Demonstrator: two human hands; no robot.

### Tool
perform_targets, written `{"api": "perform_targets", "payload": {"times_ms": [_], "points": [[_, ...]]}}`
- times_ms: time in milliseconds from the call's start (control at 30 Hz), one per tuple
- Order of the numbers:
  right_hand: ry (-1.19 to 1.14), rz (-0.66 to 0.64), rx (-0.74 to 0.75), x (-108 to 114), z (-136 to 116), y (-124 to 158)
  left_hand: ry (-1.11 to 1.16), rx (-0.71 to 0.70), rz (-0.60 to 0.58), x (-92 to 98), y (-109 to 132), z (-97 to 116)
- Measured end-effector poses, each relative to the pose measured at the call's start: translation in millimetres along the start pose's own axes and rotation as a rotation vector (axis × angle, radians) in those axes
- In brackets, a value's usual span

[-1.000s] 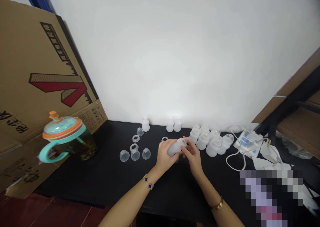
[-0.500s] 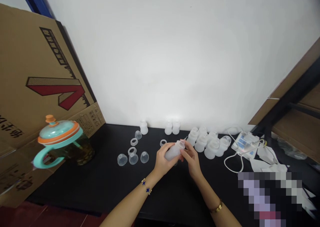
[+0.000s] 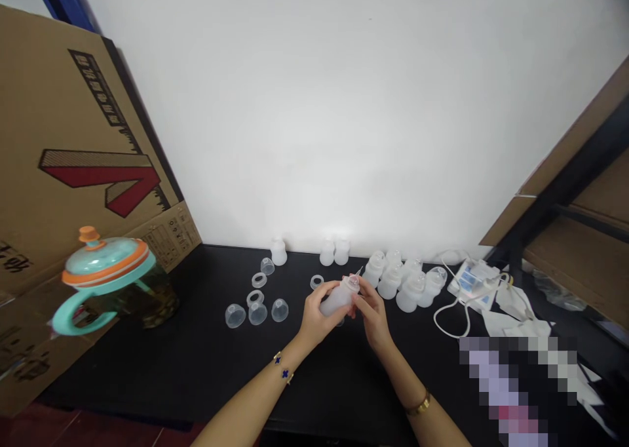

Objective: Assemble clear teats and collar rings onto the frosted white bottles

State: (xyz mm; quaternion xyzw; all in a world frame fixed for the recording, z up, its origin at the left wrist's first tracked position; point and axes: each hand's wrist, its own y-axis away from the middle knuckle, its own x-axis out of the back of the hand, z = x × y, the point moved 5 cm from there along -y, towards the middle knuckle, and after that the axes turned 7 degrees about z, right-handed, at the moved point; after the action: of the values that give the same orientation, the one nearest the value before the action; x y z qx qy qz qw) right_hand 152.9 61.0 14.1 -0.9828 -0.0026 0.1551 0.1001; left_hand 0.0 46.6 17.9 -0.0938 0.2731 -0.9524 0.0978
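Blk table: 3 rings, 9 standing btls (6 clustered), both hands clasping 1 tilted btl.

We see a matt, translucent white plastic bottle, glossy clear plastic domes, a smooth black counter.

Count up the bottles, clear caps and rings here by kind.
Bottles: 10, including the held bottle
Clear caps: 4
Rings: 3
Total: 17
Not counted: one clear piece, mostly hidden near the held bottle.
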Motion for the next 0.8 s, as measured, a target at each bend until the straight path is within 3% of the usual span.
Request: {"api": "perform_targets", "payload": {"times_ms": [500, 800], "points": [[0.016, -0.004, 0.040, 0.6, -1.0, -0.7, 0.083, 0.102, -0.018, -3.4, -0.3, -3.1], [0.027, 0.043, 0.043, 4.4, 0.5, -2.2, -0.008, 0.038, 0.009, 0.1, -3.3, 3.9]]}}
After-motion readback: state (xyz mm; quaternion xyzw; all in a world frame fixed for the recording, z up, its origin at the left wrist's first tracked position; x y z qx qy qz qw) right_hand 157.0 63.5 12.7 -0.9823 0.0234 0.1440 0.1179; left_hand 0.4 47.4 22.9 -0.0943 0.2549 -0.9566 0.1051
